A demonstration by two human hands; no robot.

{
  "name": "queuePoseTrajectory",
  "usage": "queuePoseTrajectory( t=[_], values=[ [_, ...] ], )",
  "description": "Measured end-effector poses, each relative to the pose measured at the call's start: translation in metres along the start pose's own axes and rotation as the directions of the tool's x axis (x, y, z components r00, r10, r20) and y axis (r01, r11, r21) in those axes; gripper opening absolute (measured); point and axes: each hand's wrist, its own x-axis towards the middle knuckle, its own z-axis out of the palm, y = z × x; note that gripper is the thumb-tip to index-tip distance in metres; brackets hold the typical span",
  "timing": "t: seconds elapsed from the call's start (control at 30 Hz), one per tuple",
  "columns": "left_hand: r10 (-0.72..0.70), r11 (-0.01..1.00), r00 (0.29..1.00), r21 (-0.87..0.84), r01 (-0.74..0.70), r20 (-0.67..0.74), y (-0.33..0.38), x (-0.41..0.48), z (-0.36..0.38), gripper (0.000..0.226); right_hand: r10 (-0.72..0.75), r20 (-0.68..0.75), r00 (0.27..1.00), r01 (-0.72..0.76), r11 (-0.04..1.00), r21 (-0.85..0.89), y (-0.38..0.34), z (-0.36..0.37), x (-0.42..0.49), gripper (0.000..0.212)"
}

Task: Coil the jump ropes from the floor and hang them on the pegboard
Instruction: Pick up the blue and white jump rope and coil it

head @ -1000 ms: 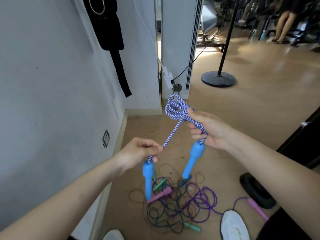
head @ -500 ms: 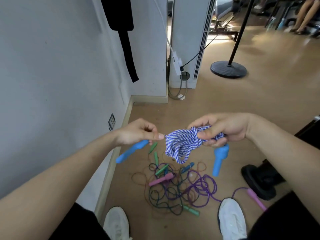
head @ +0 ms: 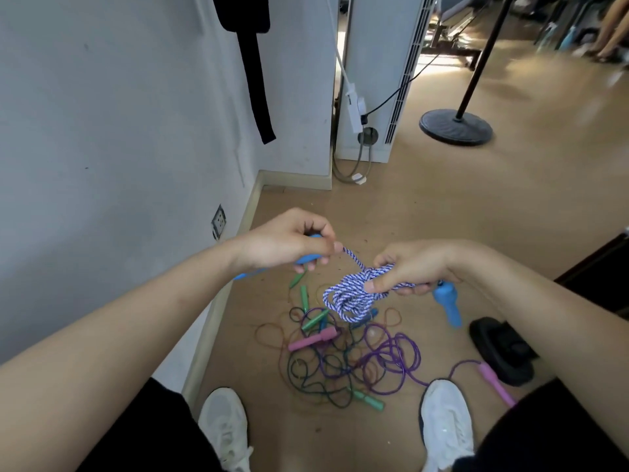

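Note:
A blue-and-white braided jump rope (head: 350, 294) is bunched into a coil in front of me. My right hand (head: 413, 267) pinches the coil, and its second blue handle (head: 448, 303) dangles below that hand. My left hand (head: 289, 245) grips the other blue handle (head: 306, 258), with a short length of rope stretched from it to the coil. On the floor below lies a tangle of thin ropes (head: 343, 362), purple and dark green, with pink handles (head: 311, 339) and green handles (head: 367, 400). No pegboard is in view.
A white wall (head: 102, 131) runs along the left, with a black strap (head: 255, 80) hanging on it. A white floor unit (head: 377, 73) with cables stands ahead, a round black stand base (head: 456, 127) to its right. My white shoes (head: 446, 427) flank the pile; a black slipper (head: 503, 349) lies to the right.
The coil came down from an upright hold to a level one between my hands. My left hand shifted from the rope onto the blue handle. The camera tilted down.

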Motion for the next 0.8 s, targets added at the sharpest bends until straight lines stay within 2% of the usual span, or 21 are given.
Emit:
queuePoseTrajectory(
  t=[0.1,0.27,0.37,0.5,0.63,0.7,0.8],
  values=[
    [0.041,0.996,0.999,-0.078,-0.04,0.013,0.007,-0.002,0.004,0.013,-0.074,-0.173,0.982,0.1,0.985,0.142,0.0,0.003,0.008,0.031],
    [0.039,0.985,0.998,-0.164,-0.047,-0.053,0.004,-0.001,-0.004,0.011,-0.165,-0.274,0.948,0.249,0.917,0.31,-0.001,-0.001,0.008,0.017],
    [-0.016,0.986,0.994,-0.164,-0.002,-0.107,0.001,-0.001,-0.011,0.007,-0.146,-0.265,0.953,0.247,0.88,0.406,-0.002,-0.003,0.002,0.023],
    [-0.016,1.0,0.98,-0.002,0.016,-0.197,-0.003,-0.002,-0.01,0.031,-0.12,-0.212,0.97,0.21,0.852,0.479,-0.005,0.0,0.002,0.028],
    [-0.014,0.992,0.99,0.122,0.031,-0.139,-0.002,-0.003,-0.008,0.046,-0.172,-0.168,0.971,0.235,0.827,0.51,-0.011,0.001,-0.002,0.033],
    [-0.02,0.984,0.994,0.174,0.039,-0.107,-0.001,-0.003,-0.008,0.04,-0.192,-0.176,0.966,0.255,0.835,0.487,-0.014,0.004,-0.006,0.036],
    [-0.021,0.987,0.994,0.154,0.038,-0.106,0.002,-0.003,-0.006,0.025,-0.195,-0.226,0.954,0.276,0.864,0.421,-0.021,0.009,-0.01,0.047]
  ],
)
